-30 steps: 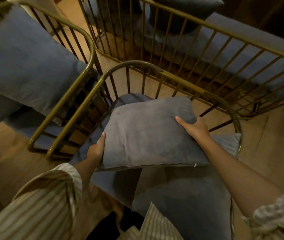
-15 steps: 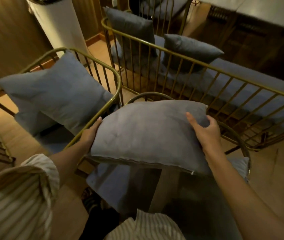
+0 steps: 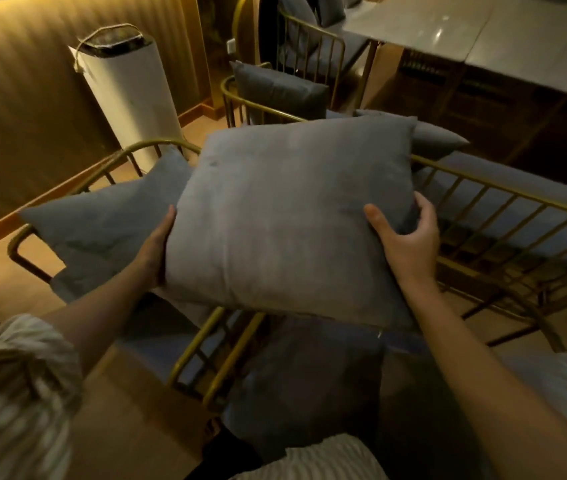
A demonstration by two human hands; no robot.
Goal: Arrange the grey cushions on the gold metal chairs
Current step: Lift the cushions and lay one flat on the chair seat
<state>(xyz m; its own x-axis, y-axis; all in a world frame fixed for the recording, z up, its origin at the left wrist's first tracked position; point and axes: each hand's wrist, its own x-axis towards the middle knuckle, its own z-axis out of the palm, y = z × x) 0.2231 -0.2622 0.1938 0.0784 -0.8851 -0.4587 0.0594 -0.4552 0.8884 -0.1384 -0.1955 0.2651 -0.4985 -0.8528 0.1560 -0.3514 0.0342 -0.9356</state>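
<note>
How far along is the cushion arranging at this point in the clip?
Partly done. Looks done: a grey cushion already leans in the gold chair on the left, and another cushion stands in a chair further back. In hand: the left hand and right hand hold a large grey cushion in the air, resting on nothing. Left: setting it down, probably in the near chair below it.

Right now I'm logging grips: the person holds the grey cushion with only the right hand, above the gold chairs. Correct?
Not quite. The head view shows both hands on the grey cushion: the left hand on its left edge, the right hand on its right edge, above the gold chairs.
</note>
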